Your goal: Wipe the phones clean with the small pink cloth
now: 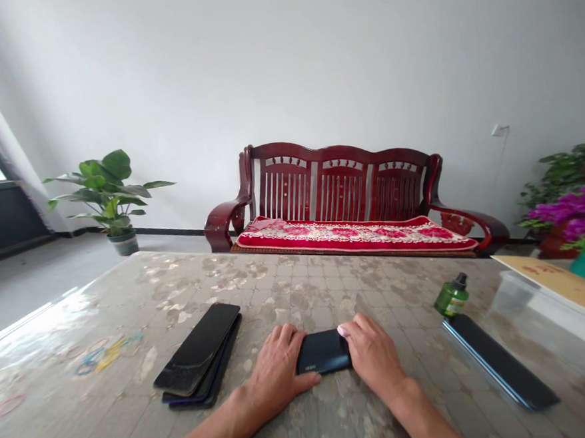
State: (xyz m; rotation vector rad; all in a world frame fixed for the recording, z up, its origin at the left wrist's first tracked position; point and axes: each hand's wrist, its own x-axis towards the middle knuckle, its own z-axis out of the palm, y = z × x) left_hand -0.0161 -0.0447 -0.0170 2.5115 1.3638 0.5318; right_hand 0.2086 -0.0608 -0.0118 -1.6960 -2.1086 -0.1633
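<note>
A dark blue phone [324, 351] lies back side up on the patterned tabletop [298, 298], between my two hands. My left hand [281, 366] grips its left end, the thumb along the near edge and the fingers at the far corner. At the right end, my right hand [372, 351] holds the phone with its fingers bent; part of that end is hidden under them. To the left sits a slanted stack of phones, a black one [201, 345] on top. Several dark phones [500, 361] lie stacked at the right.
Behind the right stack stands a green bottle [451, 296], beside a clear plastic box [544, 318] with a tan cover [562, 281]. Coloured rubber bands [101, 354] lie at the left. A wooden bench [345, 188] is beyond the table.
</note>
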